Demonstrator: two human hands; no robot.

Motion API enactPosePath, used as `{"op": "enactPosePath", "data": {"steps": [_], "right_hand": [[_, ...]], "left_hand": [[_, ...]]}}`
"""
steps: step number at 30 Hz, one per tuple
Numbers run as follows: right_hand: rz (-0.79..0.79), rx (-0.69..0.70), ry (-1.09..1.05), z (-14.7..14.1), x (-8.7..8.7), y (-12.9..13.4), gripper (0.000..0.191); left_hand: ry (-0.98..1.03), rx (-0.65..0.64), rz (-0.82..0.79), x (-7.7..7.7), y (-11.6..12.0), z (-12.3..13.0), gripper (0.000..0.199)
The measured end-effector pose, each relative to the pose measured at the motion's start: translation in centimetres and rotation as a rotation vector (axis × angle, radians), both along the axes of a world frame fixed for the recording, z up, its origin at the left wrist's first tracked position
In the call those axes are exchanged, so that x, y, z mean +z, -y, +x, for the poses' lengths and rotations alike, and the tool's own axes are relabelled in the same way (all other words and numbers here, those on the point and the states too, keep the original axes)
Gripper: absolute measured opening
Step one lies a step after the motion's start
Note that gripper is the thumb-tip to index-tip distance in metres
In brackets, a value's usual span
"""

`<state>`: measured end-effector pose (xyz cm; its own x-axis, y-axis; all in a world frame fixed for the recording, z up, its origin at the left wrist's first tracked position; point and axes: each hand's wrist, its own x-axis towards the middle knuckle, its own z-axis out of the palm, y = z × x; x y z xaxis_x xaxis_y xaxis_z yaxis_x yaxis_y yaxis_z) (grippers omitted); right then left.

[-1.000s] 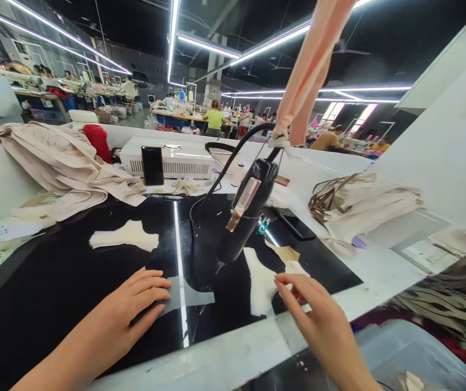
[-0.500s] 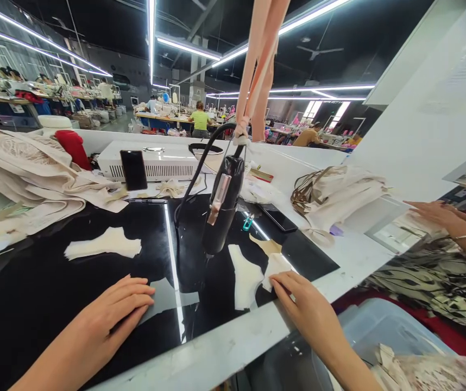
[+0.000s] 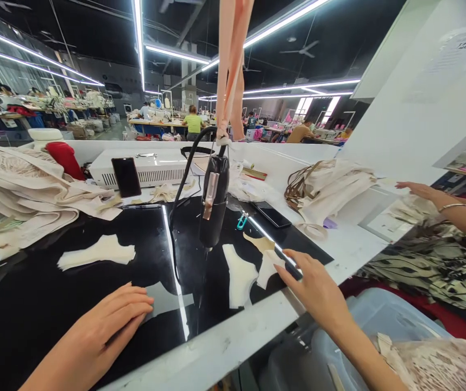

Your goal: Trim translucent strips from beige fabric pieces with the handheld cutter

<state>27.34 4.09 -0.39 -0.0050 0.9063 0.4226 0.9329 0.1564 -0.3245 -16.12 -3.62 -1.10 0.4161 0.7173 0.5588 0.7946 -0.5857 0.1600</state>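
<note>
My left hand (image 3: 113, 320) lies with its fingers stretched out on the left end of a grey, see-through shaped sheet (image 3: 170, 298) on the glossy black board (image 3: 21, 304). My right hand (image 3: 316, 288) is open, thumb and fingers apart, just off the right edge of a small white fabric piece (image 3: 269, 267). Left of that piece is a larger stack of cream cut pieces (image 3: 240, 277). Another cream stack (image 3: 96, 253) sits at the left of the board. A black hand-held power tool (image 3: 215, 201) hangs between my hands from peach fabric strips (image 3: 231, 70).
Behind are a white vented box (image 3: 159, 171), a leaning phone (image 3: 126, 177) and teal thread snips (image 3: 242, 220). Cream fabric is heaped left (image 3: 33, 179) and right (image 3: 339, 184). A co-worker's hand (image 3: 418, 190) reaches in at the right, above a plastic bin (image 3: 396, 309).
My right hand has come off the small white fabric piece, and its fingers have spread. My left hand stays on the grey sheet. The whole view has shifted slightly.
</note>
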Motion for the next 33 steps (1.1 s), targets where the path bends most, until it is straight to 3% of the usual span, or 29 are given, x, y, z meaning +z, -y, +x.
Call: {"op": "enactPosePath", "data": {"steps": [4,6,9,15,20,25,33], "right_hand": [[-0.032,0.036,-0.001,-0.2,-0.6,-1.1,0.033],[-0.036,0.037,-0.013,-0.5,-0.6,-1.2,0.03],[-0.042,0.04,-0.044,-0.7,-0.2,-1.0,0.029],[-0.073,0.092,-0.118,-0.2,0.6,-1.2,0.025],[-0.085,0.11,-0.18,-0.2,0.7,-1.3,0.025],[-0.073,0.134,-0.261,0.1,1.1,-1.6,0.02],[-0.011,0.19,-0.31,0.0,2.9,-4.1,0.021]], "left_hand": [[-0.151,-0.178,-0.055,2.4,0.4,2.6,0.021],[-0.201,-0.319,-0.083,3.9,0.4,4.7,0.019],[-0.184,-0.425,-0.122,5.0,-0.1,8.3,0.022],[-0.081,-0.491,-0.199,4.0,-2.7,15.1,0.028],[-0.144,-0.471,-0.115,2.9,-5.7,19.6,0.022],[-0.28,-0.437,-0.124,2.0,-7.1,21.8,0.015],[-0.248,-0.477,-0.223,2.3,-6.8,23.4,0.016]]}}
